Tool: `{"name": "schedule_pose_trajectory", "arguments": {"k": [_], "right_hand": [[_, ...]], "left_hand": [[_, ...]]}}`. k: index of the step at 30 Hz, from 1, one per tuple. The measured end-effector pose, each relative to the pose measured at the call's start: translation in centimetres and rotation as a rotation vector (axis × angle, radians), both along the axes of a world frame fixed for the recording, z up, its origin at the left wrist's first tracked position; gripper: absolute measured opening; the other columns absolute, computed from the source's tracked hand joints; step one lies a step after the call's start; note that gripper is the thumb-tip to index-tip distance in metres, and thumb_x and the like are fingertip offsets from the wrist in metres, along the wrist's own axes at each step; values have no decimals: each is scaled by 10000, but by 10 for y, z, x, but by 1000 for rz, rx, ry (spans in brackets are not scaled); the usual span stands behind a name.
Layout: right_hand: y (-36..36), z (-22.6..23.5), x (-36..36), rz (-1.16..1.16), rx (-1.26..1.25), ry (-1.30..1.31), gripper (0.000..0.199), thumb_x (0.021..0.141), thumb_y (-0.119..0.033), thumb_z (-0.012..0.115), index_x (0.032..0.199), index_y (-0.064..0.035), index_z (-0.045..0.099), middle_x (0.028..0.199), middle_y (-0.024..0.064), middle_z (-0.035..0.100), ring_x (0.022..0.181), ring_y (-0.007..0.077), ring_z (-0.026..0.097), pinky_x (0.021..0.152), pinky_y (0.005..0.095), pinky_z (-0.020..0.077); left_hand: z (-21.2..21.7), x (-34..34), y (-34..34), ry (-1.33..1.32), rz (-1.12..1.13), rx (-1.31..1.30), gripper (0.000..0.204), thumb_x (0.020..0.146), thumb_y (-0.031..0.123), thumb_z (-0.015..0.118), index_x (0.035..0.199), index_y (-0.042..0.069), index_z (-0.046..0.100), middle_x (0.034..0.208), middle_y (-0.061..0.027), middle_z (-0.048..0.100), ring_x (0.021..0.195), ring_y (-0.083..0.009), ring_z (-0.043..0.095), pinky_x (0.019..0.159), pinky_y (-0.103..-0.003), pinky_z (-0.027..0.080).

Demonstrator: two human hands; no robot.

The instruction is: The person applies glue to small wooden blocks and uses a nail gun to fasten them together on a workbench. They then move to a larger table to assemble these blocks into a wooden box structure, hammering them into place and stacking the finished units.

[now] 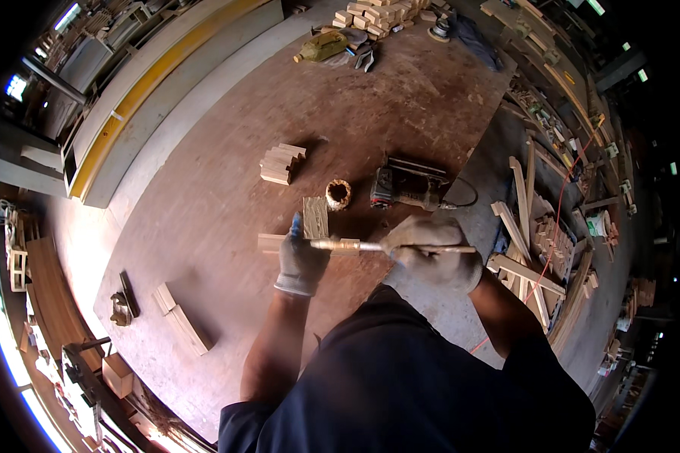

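Both my hands wear grey gloves over a brown plywood worktop [219, 189]. My left hand [301, 260] presses down on a small flat wooden block [270, 242]. My right hand [431, 249] grips a long thin brush [351, 246] by its handle, and the brush's wide tip lies across the block beside my left fingers. Just beyond stands another small wooden piece [315, 217] with a rough face. A small round glue pot [338, 194] sits behind it.
A stack of short wooden blocks [282, 163] lies further back, and a power tool [409, 188] with its cord sits right of the pot. Two planks [180, 317] and a hand plane [122, 306] lie at left. More blocks [378, 13] and offcuts [533, 257] crowd the far end and right side.
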State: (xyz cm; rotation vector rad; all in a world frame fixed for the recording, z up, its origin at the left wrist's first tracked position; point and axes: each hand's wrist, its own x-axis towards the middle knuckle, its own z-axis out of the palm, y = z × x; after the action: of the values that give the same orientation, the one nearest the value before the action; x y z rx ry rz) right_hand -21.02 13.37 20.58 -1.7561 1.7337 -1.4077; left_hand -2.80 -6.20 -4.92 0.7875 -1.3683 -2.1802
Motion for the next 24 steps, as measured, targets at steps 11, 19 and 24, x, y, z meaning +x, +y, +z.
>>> {"name": "schedule_pose_trajectory", "arguments": {"k": [11,19,24], "right_hand": [[3,4,-2,36,72,-52,157,896,70,697,1042,57,752,966,165,784,875,249,772,762,358,631],[-7,-5,-10,-92,0,44,184,888,59,758,1072,44,757,1041,169,795,953,291,780,822,373,635],[-3,-3,4,37,59,-9,194,875,68,750,1065,37,769,1050,166,788,927,279,780,780,370,637]], "left_hand": [[11,-4,1,138,65,304,483,1163,482,470,1340,80,671,1182,-119,750,1046,-305,711,924,-495,575],[45,-8,12,182,54,357,414,1048,396,654,1318,83,661,1137,-97,768,1008,-289,737,855,-463,603],[49,-8,12,247,72,567,535,917,237,839,1366,46,619,1116,-100,788,1001,-272,770,856,-388,617]]}}
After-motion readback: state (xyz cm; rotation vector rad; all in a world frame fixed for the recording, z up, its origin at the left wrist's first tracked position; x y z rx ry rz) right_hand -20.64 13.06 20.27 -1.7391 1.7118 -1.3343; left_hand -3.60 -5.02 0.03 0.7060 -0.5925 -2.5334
